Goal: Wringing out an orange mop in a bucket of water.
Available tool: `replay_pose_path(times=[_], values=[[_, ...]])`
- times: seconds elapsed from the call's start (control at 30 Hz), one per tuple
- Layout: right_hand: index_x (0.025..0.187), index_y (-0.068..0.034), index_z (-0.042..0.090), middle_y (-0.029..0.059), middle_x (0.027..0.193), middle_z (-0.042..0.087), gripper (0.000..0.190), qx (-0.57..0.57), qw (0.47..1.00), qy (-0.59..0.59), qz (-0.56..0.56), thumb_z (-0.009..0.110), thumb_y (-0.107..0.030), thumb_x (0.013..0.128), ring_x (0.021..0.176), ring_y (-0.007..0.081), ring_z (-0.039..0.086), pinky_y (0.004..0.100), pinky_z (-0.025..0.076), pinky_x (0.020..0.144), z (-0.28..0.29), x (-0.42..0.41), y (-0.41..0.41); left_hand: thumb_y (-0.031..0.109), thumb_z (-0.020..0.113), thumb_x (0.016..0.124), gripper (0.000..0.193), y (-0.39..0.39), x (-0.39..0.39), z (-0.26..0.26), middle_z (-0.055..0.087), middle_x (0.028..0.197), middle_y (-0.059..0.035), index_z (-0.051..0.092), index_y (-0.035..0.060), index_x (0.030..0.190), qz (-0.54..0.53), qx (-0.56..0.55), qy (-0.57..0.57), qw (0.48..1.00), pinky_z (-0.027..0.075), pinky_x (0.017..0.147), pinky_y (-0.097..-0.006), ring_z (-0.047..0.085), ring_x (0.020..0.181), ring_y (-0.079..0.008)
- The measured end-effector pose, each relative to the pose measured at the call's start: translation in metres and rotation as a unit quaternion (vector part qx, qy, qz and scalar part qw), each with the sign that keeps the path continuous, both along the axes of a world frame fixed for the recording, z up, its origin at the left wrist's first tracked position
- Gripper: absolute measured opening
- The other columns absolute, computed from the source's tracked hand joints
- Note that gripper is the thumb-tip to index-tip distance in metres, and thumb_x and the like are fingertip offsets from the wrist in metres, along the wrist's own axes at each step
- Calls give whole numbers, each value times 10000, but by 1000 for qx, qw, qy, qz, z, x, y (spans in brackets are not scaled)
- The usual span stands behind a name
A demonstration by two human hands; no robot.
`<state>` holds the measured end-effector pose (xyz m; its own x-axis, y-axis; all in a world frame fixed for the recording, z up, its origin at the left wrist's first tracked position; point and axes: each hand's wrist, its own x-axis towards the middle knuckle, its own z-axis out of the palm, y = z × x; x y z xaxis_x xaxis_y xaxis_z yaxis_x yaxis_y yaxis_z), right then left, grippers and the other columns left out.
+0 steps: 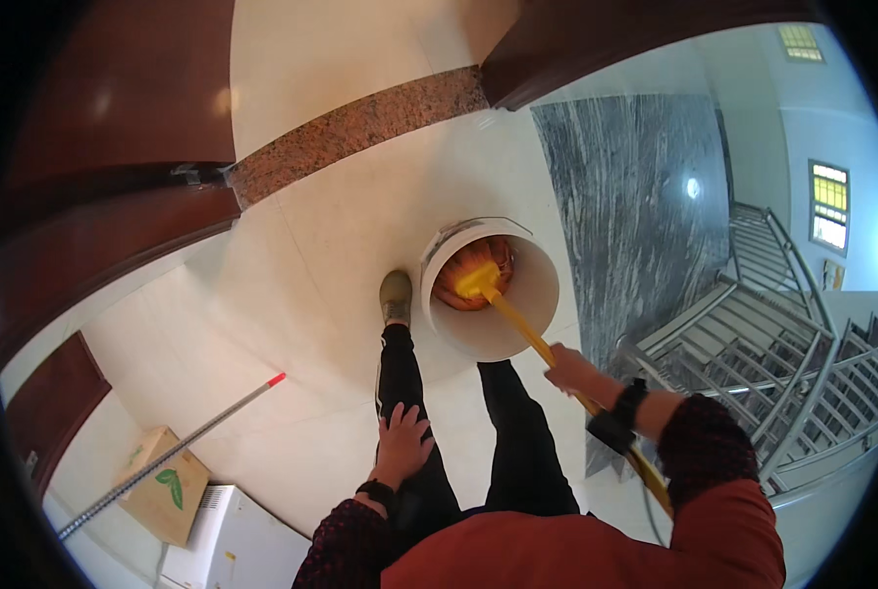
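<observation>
My right hand (573,370) is wrapped around the yellow handle (521,324) of a mop. The handle slants down into a white plastic bucket (512,340) that stands on the floor in front of my legs. Inside it, the mop's yellow head (478,280) and its orange strands (462,271) lie against the far left part of the bucket. Whether there is water in there I cannot tell. My left hand (403,444) rests on my left leg with its fingers spread and holds nothing. The bucket's wire handle (511,221) lies at the far rim.
A patterned pole with a red tip (277,379) slants across the left side, in front of a cardboard box (165,478) and a white appliance (240,541). Ahead, a reddish granite threshold (365,129) crosses a doorway. Steel stair railings (733,324) stand at right beside grey-streaked stone flooring (630,184).
</observation>
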<state>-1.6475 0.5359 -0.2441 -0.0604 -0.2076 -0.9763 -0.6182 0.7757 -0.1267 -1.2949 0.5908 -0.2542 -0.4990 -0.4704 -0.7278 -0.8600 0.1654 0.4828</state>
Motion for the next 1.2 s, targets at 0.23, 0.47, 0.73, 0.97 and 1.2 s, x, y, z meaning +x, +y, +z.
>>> replay_pose_path(times=[0.23, 0.47, 0.73, 0.97, 1.2], values=[[973, 18, 439, 87, 562, 504, 256, 108, 994, -14, -6, 542, -135, 795, 420, 173, 517, 312, 432, 380, 179, 0, -19, 319, 581, 794, 340, -16, 2, 6, 412, 1298, -93, 597, 102, 1055, 14, -6, 23, 1000, 288, 973, -574, 262, 1290, -332], [1025, -15, 440, 56, 607, 487, 277, 160, 986, 36, -38, 567, -146, 816, 451, 129, 506, 270, 432, 397, 324, 26, -39, 321, 545, 821, 319, -27, 10, 9, 435, 1250, -85, 597, 121, 1064, 41, 45, 41, 997, 291, 974, -572, 256, 1300, -320], [1096, -30, 428, 34, 610, 480, 325, 173, 983, 17, -66, 573, -153, 832, 482, 117, 516, 268, 450, 416, 306, 14, -38, 322, 530, 831, 321, -31, 13, 5, 425, 1277, -82, 594, 122, 1073, 30, 69, 42, 996, 280, 983, -584, 252, 1305, -322], [1298, -111, 312, 34, 577, 446, 479, 84, 992, -35, -93, 490, -151, 855, 396, 133, 447, 280, 389, 334, 143, -2, -13, 318, 544, 820, 320, -29, 12, 1, 421, 1294, -76, 596, 128, 1072, 32, 63, 42, 997, 269, 987, -591, 261, 1301, -315], [1370, -161, 230, 102, 587, 521, 576, 28, 999, -8, -46, 492, -199, 858, 412, 195, 526, 338, 443, 356, -19, 2, 4, 311, 574, 800, 319, -28, 14, -3, 412, 1323, -67, 598, 137, 1067, 37, 61, 48, 996, 247, 1000, -591, 254, 1305, -308]])
